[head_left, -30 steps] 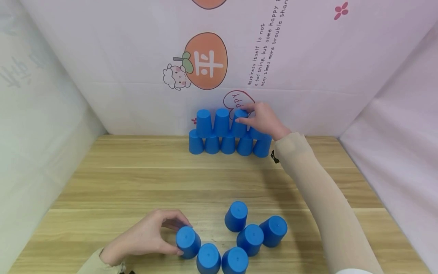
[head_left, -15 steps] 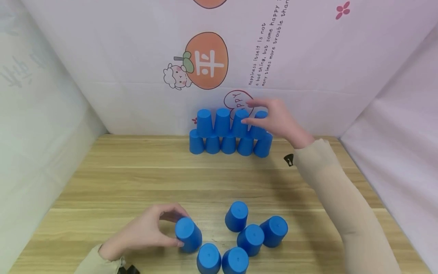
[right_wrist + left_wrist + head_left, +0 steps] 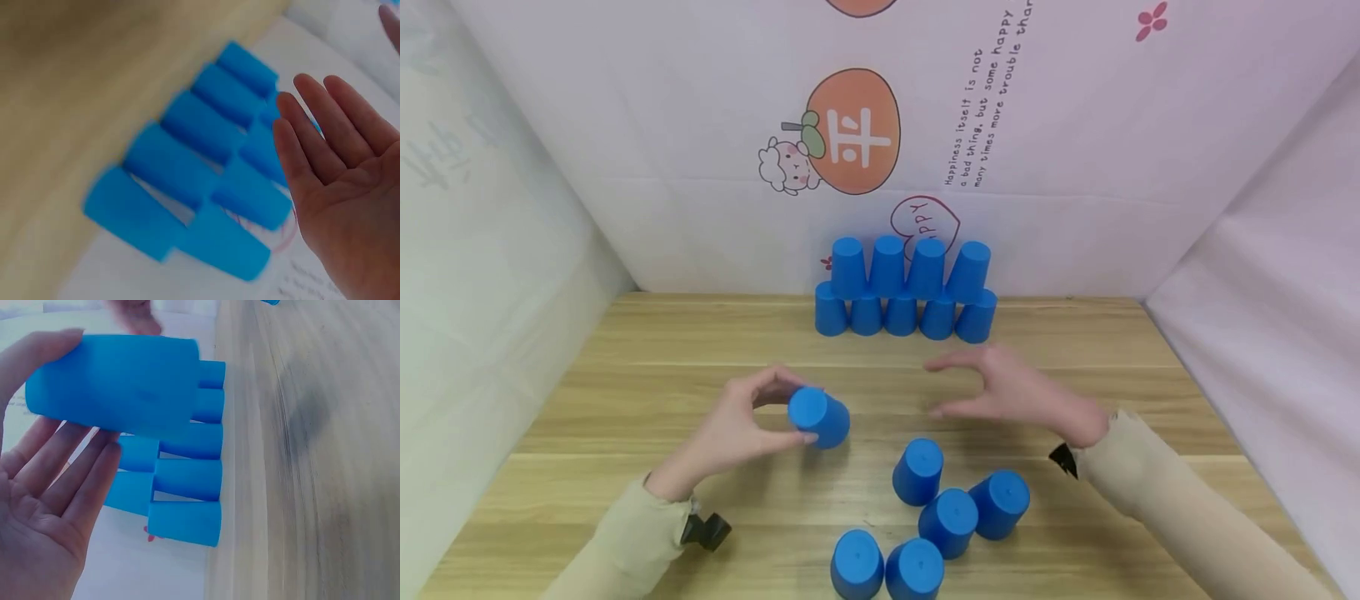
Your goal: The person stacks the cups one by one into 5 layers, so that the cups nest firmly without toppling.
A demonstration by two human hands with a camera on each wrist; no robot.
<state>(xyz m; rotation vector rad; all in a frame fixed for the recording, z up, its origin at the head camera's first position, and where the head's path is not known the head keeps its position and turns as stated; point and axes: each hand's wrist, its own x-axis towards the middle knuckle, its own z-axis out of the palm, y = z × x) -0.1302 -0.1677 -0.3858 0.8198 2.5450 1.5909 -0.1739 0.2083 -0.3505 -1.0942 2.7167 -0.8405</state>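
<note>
My left hand grips an upside-down blue plastic cup between thumb and fingers, held over the middle left of the table. The left wrist view shows that cup lying across the fingers, with the thumb on its other side. To the right, my right hand is in the air, fingers and thumb spread, holding nothing; its bare palm shows in the right wrist view. Behind both hands stands a two-tier wall of upside-down blue cups, the upper row bridging the lower one.
Several more upside-down blue cups stand on the wooden table near the front: one cup farther back, two beside it, and two at the front edge. A printed cloth hangs right behind the cup wall.
My right hand has left the upper row's right end and come back toward the front. My left hand has lifted its cup off the table and carried it forward toward the wall.
</note>
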